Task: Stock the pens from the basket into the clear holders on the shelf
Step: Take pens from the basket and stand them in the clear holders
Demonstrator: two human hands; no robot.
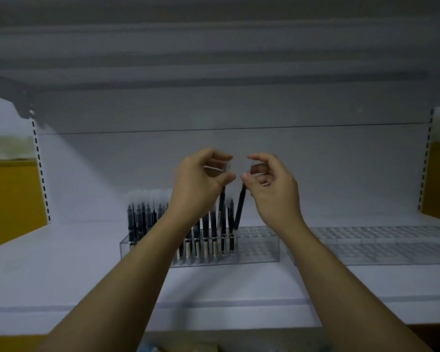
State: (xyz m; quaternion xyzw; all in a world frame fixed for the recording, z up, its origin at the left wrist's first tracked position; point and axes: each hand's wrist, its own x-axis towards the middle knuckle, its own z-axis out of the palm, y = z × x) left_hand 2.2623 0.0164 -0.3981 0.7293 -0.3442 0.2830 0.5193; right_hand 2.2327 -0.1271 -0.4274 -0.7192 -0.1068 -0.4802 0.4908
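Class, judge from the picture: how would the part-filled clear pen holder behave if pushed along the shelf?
The clear holder looks rigid, low and long, so it would probably slide on the smooth shelf rather than tip. Its pens crowd the left end, so it may swing round if pushed at the empty right end.

The left forearm (148, 250) hides part of the clear holder (259, 247).

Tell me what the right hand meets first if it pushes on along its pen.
Probably the clear holder: the pen that the right hand pinches slants down to its grid, beside the stocked pens. Which slot is unclear.
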